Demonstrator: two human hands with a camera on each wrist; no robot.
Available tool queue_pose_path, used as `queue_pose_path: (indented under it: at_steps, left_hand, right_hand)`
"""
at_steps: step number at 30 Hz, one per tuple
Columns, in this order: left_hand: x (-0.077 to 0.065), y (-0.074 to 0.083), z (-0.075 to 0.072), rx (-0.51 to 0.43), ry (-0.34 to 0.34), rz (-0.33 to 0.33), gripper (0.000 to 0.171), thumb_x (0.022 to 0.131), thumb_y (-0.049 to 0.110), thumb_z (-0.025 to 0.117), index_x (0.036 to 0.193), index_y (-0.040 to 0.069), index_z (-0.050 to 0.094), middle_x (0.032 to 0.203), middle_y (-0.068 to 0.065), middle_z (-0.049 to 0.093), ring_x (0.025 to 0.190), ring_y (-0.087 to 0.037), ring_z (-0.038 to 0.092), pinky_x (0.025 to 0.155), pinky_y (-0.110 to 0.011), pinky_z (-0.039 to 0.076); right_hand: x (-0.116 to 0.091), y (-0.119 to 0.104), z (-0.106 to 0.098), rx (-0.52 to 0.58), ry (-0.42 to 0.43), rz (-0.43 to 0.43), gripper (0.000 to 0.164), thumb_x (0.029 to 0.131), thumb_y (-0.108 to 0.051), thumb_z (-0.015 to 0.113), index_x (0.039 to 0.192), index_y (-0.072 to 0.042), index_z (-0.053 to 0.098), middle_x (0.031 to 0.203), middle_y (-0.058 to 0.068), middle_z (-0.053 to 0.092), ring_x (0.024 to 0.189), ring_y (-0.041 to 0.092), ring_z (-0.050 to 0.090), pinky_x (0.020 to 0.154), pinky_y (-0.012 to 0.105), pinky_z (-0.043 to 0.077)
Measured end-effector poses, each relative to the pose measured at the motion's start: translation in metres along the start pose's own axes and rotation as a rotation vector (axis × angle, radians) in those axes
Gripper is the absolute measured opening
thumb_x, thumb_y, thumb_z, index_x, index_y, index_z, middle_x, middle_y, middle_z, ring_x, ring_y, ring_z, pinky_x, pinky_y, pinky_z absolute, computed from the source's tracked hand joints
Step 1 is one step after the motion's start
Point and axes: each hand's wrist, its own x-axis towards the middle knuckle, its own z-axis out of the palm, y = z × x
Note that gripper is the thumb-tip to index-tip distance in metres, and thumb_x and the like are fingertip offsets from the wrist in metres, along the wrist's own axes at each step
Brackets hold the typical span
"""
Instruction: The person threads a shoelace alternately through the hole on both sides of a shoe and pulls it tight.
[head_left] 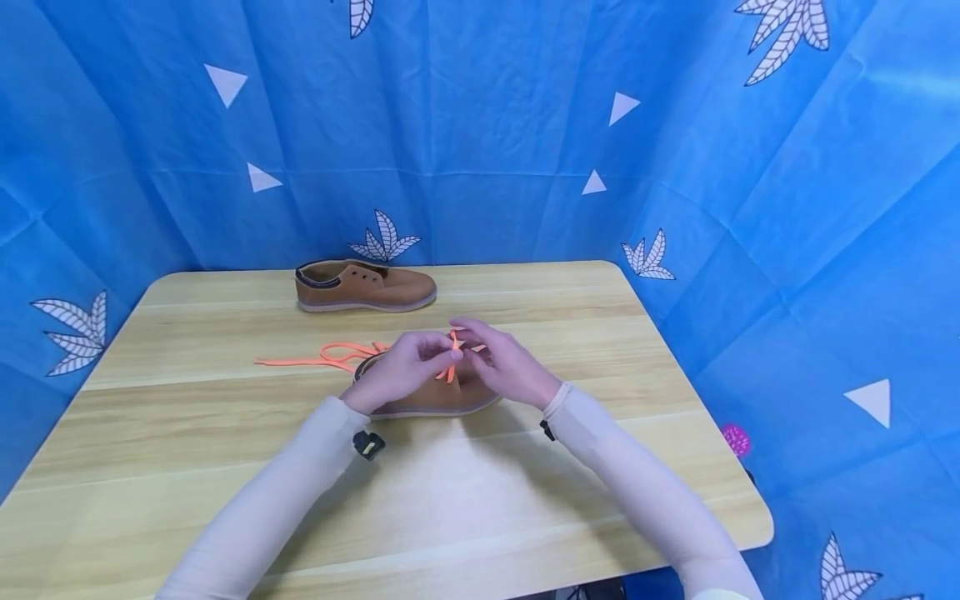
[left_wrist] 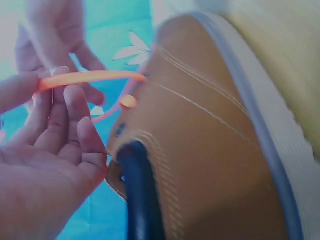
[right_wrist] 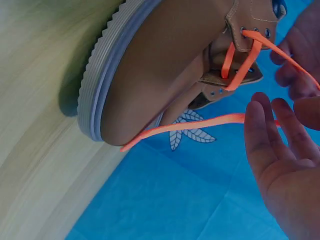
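Observation:
A brown shoe [head_left: 427, 404] stands on the table with its toe to the right, and both hands are over its front. An orange shoelace [right_wrist: 270, 44] is threaded through some of its eyelets. My left hand [head_left: 408, 367] pinches this lace between thumb and fingers, as the left wrist view shows at the lace strip [left_wrist: 95, 77]. Close beside it, my right hand [head_left: 510, 367] holds the lace's other length, which passes behind its fingers [right_wrist: 257, 130] with the tip hanging toward the toe. The thumb's contact there is partly hidden.
A second brown shoe [head_left: 397, 287], its eyelets without lace, stands at the table's back. Another stretch of orange lace [head_left: 292, 362] lies looped left of the near shoe. Blue patterned cloth [head_left: 487, 125] hangs behind and right of the wooden table [head_left: 187, 433].

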Motion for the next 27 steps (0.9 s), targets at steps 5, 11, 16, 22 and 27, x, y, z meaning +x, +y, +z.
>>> queue_pose_path:
  at_steps: [5,11,16,22,27]
  left_hand:
    - [-0.001,0.01,-0.01,-0.129,0.099,-0.122,0.032,0.102,0.035,0.065,0.121,0.01,0.072,0.112,-0.011,0.075,0.101,-0.027,0.068,0.087,-0.037,0.057]
    - [-0.002,0.018,-0.019,-0.198,0.212,-0.156,0.039,0.101,0.039,0.067,0.126,0.009,0.07,0.117,-0.012,0.077,0.101,-0.03,0.074,0.089,-0.049,0.06]
    - [-0.001,0.024,-0.03,-0.206,0.267,-0.115,0.035,0.101,0.041,0.067,0.119,0.012,0.073,0.112,-0.006,0.08,0.109,-0.021,0.072,0.091,-0.044,0.056]
    - [0.002,0.039,-0.047,-0.139,0.32,-0.064,0.036,0.1,0.042,0.068,0.118,0.012,0.076,0.109,-0.004,0.081,0.109,-0.014,0.068,0.089,-0.032,0.057]
    - [0.005,0.054,-0.06,-0.093,0.388,-0.003,0.032,0.1,0.036,0.069,0.115,0.009,0.077,0.106,-0.007,0.081,0.1,-0.012,0.076,0.088,-0.029,0.061]
  right_hand:
    - [0.006,0.001,0.006,0.01,0.026,0.036,0.053,0.103,-0.001,0.056,0.153,-0.007,0.042,0.137,0.016,0.068,0.12,0.027,0.07,0.097,0.034,0.059]
    - [0.009,0.003,0.016,0.201,-0.02,0.115,0.051,0.105,-0.01,0.058,0.153,-0.002,0.044,0.135,0.019,0.068,0.121,0.029,0.07,0.098,0.034,0.058]
    - [0.011,0.006,0.024,0.265,-0.049,0.153,0.027,0.104,-0.013,0.062,0.126,0.001,0.069,0.104,0.013,0.08,0.097,0.026,0.076,0.079,0.03,0.057]
    - [0.01,0.01,0.027,0.261,-0.074,0.158,0.019,0.103,-0.015,0.064,0.112,-0.003,0.076,0.102,0.009,0.08,0.091,0.027,0.073,0.074,0.033,0.056]
    - [0.008,0.013,0.026,0.241,-0.081,0.149,0.018,0.103,-0.014,0.064,0.111,-0.004,0.076,0.103,0.01,0.079,0.089,0.024,0.071,0.076,0.03,0.058]
